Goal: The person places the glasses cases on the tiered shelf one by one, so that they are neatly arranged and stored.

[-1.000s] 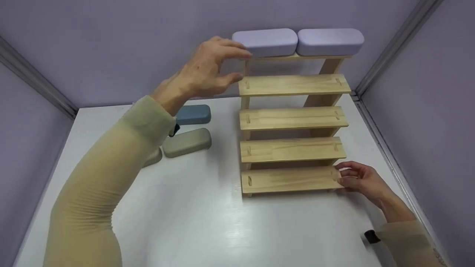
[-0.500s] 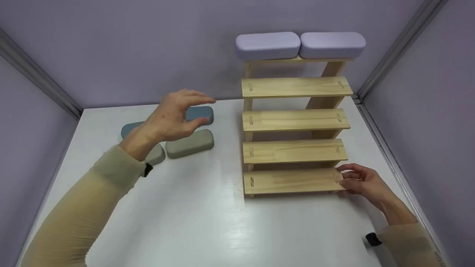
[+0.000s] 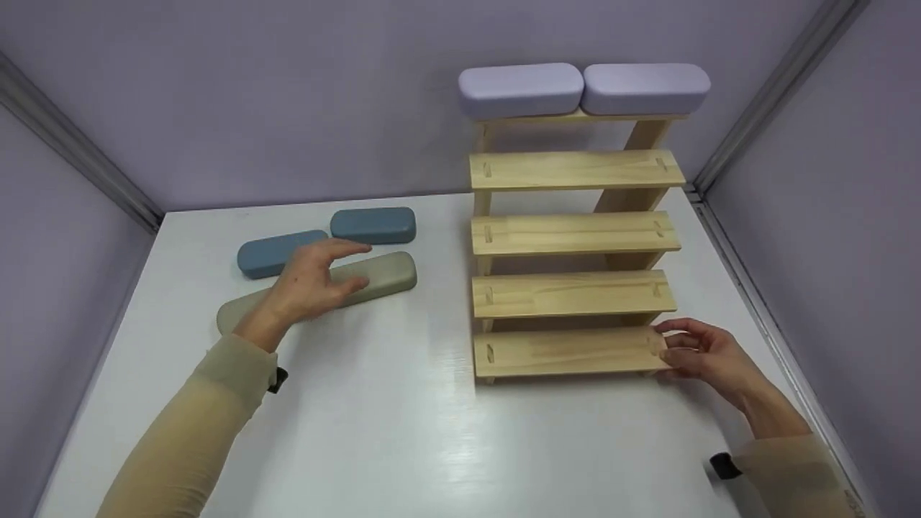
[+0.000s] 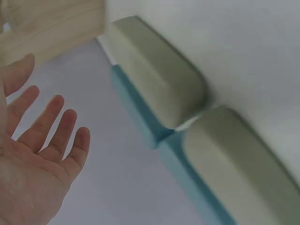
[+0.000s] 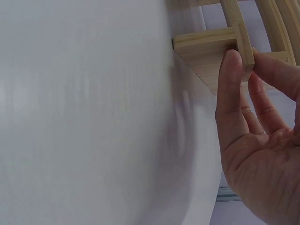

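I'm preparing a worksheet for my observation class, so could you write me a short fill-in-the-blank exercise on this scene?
1. The wooden rack has ____ shelves.
2. Two lavender rounded blocks sit at the very ____ of the rack.
3. The right hand grips the lowest shelf at its ____ end.
4. The left hand holds ____.

Missing words: five; top; right; nothing.

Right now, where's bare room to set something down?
Tabletop before the wooden rack and between it and the green blocks; three middle shelves. Crowded: back left, with blue blocks behind the green; rack's top, under lilac blocks.
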`<state>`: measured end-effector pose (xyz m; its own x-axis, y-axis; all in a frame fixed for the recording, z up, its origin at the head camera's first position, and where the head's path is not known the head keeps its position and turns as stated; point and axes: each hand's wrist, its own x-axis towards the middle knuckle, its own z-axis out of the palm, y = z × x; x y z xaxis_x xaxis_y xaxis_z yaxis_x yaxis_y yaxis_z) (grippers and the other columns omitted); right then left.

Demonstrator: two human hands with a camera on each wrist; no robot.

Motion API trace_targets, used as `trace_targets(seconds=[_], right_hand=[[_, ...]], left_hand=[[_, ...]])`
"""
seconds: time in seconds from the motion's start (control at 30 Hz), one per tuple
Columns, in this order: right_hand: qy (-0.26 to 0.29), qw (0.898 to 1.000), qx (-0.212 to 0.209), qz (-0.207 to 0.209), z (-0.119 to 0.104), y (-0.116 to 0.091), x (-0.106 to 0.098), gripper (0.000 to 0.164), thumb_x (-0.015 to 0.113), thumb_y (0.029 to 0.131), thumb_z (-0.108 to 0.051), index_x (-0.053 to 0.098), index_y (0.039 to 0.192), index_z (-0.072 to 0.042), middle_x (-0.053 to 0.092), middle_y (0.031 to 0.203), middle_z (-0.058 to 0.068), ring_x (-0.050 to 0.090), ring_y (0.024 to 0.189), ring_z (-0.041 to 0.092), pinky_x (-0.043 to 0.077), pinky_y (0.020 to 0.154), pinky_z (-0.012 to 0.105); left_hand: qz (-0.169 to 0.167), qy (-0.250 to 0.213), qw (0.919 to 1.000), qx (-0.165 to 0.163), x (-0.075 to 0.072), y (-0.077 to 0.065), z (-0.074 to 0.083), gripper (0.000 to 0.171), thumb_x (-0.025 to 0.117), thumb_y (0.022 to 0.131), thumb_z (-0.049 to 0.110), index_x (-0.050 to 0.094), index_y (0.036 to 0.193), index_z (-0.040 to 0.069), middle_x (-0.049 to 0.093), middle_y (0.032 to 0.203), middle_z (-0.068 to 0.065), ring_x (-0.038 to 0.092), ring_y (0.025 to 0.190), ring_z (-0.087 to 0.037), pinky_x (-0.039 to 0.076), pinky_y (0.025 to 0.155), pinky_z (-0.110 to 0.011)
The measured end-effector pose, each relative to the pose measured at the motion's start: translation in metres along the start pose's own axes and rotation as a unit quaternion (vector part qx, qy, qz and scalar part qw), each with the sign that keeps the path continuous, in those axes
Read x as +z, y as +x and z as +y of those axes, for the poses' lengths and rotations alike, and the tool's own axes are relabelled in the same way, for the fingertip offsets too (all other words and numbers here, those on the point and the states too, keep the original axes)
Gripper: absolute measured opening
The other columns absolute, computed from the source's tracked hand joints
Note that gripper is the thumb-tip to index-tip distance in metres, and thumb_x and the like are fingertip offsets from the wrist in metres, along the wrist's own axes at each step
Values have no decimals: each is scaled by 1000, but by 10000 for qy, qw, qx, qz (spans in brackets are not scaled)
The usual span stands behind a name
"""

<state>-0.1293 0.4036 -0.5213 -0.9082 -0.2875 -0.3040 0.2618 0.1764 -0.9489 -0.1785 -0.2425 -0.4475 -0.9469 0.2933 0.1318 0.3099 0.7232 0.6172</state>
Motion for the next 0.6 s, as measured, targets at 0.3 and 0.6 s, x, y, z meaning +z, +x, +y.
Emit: trace_targets(seconds=[0.3,0.6], right_hand=[[-174,9998,55,82,1,0,0,39,75,103,3,70,140,-10,80,106,-5,78,92,8,71,81,32],[-266,9995,118,158,1,-1,0,41,76,103,1,69,142,-9,80,107,-5,79,92,9,71,81,33]], left_hand=[[-268,295,9979,-507,30,1,-36,53,83,98,14,72,149,4,68,157,-22,60,151,-47,44,130,-65],[-571,688,9935,-702,43,3,-46,57,83,96,10,70,152,8,58,167,-25,53,156,-51,39,133,-67]])
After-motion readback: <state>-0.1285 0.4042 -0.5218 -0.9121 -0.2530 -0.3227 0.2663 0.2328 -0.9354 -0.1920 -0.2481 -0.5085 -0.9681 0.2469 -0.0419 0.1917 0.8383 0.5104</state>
